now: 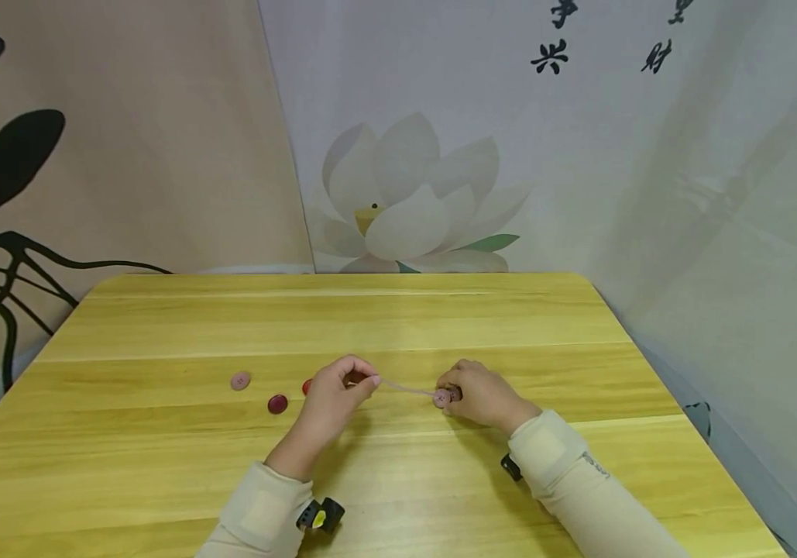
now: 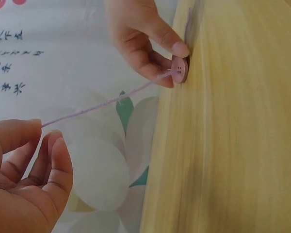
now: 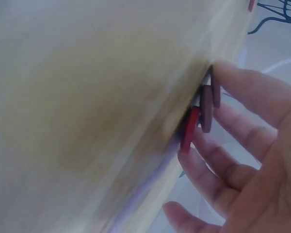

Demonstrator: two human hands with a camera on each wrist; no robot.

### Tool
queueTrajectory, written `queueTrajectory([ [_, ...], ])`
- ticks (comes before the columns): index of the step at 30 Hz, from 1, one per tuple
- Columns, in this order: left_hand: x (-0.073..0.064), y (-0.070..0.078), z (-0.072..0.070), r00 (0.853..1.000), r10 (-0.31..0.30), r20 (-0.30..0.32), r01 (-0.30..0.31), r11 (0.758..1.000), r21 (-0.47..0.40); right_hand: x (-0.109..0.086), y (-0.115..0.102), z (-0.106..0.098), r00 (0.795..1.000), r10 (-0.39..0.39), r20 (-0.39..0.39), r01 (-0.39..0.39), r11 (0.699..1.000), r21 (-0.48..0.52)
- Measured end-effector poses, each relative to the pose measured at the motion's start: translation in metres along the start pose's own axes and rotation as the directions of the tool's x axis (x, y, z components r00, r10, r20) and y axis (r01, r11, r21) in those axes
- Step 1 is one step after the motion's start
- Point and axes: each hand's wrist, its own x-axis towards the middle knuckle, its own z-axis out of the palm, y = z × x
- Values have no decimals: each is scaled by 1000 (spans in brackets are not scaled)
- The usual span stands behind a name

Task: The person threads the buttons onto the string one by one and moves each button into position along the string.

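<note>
My left hand (image 1: 335,395) pinches one end of a thin pink-lilac string (image 2: 106,103) between thumb and index finger. The string stretches across to a round pink button (image 2: 179,69) and passes through one of its holes. My right hand (image 1: 485,394) grips that button on edge, low over the table. In the right wrist view, a red button (image 3: 189,130) and a dark button (image 3: 206,109) stand in a row with it, by the right fingers. More of the string (image 3: 145,187) trails away along the tabletop on the far side of the buttons.
Left of my left hand lie a pink button (image 1: 240,380) and a dark red button (image 1: 277,404) on the wooden table (image 1: 161,465). A red button (image 1: 307,386) is partly hidden behind that hand. Behind the table hangs a printed curtain (image 1: 579,178).
</note>
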Motion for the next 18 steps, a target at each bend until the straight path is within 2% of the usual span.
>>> queueTrajectory([
  [10, -2, -2, -1, 1000, 12, -5, -12, 1000, -7, -3, -10, -2, 999, -1, -51, 7, 992, 125],
  [18, -4, -3, 0, 1000, 27, 11, -26, 999, -25, -7, -24, -4, 994, 19, -106, 10, 963, 269],
])
